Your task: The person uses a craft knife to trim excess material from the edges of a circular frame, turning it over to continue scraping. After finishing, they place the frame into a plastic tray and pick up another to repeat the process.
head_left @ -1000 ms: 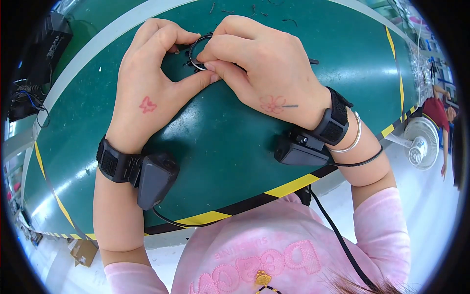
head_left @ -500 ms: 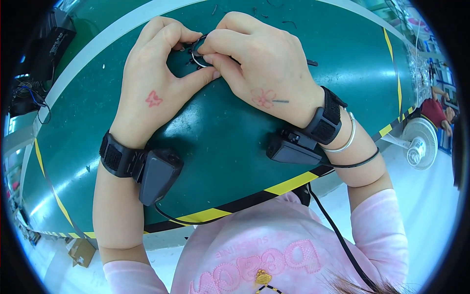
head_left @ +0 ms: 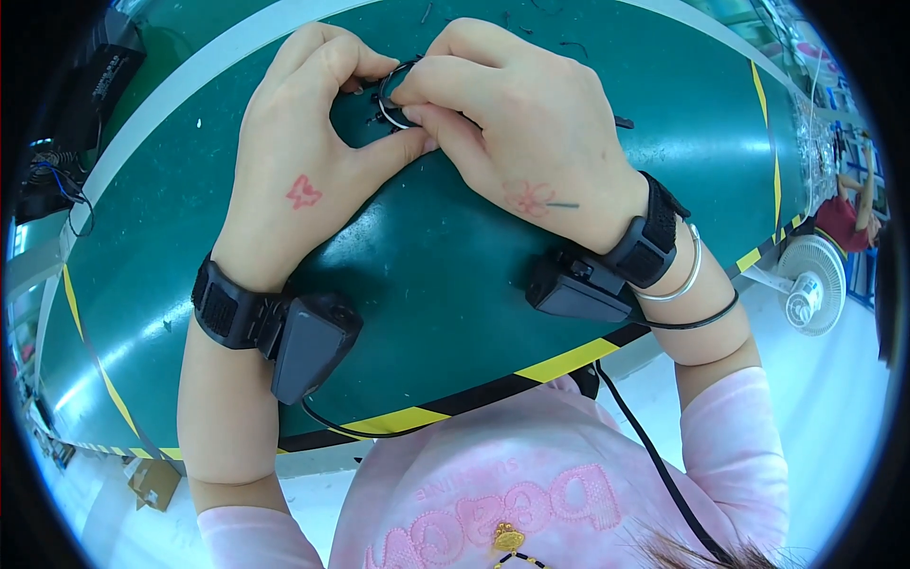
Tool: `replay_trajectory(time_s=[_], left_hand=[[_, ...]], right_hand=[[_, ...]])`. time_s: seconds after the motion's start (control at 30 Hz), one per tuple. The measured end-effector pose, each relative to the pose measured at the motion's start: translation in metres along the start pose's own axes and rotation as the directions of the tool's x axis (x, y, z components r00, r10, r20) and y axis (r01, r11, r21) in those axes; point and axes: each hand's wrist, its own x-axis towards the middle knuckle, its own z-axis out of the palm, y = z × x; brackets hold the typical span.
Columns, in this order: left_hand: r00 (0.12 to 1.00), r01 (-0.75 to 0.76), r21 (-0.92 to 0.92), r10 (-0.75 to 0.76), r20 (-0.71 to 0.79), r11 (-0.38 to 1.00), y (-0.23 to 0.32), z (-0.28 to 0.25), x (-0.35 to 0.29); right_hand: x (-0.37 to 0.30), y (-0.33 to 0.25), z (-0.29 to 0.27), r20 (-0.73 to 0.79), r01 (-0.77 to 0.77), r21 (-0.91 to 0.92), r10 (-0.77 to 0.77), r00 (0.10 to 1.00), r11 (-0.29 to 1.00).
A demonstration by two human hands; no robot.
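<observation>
Black wrist straps [head_left: 224, 305] carry dark cabled boxes [head_left: 316, 346]; silver bangle [head_left: 690, 272], gold pendant [head_left: 508, 538] and pink-and-white shirt [head_left: 559, 446] are worn; red drawings [head_left: 303, 192] mark the hands [head_left: 294, 142].

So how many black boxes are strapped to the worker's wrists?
2: the left wrist box, strapped on below the left hand, and the right wrist box, below the right hand.

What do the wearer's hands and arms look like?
Left hand: red butterfly-shaped mark. Right hand: red flower-shaped mark, dark line. Silver metal bangle, right arm. Both arms: black fabric straps, dark-grey boxes, black cables. Short pink-and-white sleeves.
</observation>
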Motion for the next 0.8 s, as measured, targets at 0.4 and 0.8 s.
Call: replay_trajectory(time_s=[0.4,0.8], left_hand=[[0.999,-0.044,0.036,0.044,-0.007,0.998,0.001,0.002,0.001],[0.997,-0.062,0.085,0.064,-0.03,0.995,0.0,0.004,0.001]], right_hand=[[-0.001,-0.002,0.0,-0.018,0.002,-0.06,-0.004,1.0,0.998],[0.001,0.013,-0.002,-0.003,0.038,0.114,-0.038,0.999,0.993]])
